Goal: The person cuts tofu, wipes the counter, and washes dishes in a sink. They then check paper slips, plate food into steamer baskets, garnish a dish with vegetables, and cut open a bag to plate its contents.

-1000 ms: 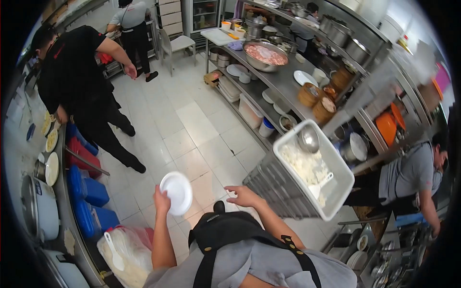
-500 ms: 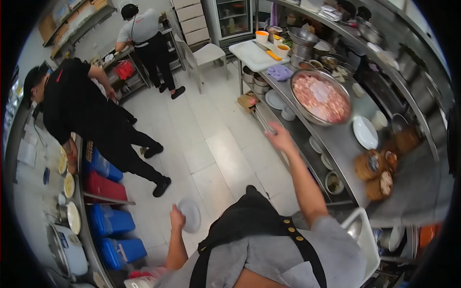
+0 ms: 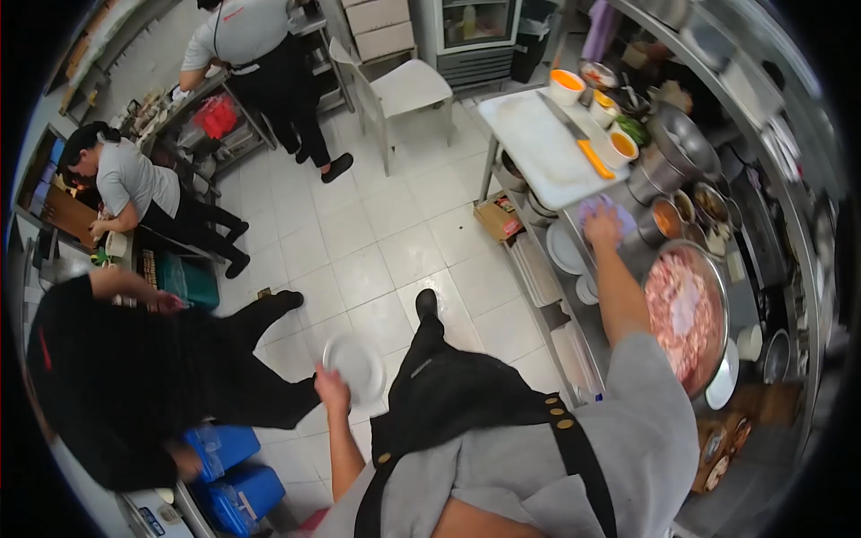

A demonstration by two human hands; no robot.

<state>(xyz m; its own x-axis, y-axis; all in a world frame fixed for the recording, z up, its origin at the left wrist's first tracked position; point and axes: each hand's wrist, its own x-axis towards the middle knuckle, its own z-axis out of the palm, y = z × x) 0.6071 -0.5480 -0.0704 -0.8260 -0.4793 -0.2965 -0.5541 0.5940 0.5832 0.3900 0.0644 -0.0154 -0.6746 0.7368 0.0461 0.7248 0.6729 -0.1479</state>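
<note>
Low in front of me, my left hand (image 3: 333, 390) grips a round white plate (image 3: 360, 368) by its edge, above the tiled floor. My right hand (image 3: 604, 226) reaches out to the steel counter on the right. Its fingers are closed on a crumpled purple cloth (image 3: 625, 218), which they partly cover. Beyond the cloth lies a white cutting board (image 3: 525, 134) bearing an orange-handled knife (image 3: 587, 152). Close to my right forearm stands a large steel bowl (image 3: 725, 327) of raw cut meat (image 3: 677, 314).
A co-worker in black (image 3: 108, 377) stands close on my left, beside blue bins (image 3: 238, 502). Two people in grey shirts work farther off at the left-hand counters. A white chair (image 3: 408, 94) stands ahead. Small tubs (image 3: 567, 87) and steel pots (image 3: 668, 157) crowd the right counter.
I have moved forward along the right counter. My right hand, empty before, now has hold of the purple cloth. The plate stays in my left hand. The co-worker in black appears nearer.
</note>
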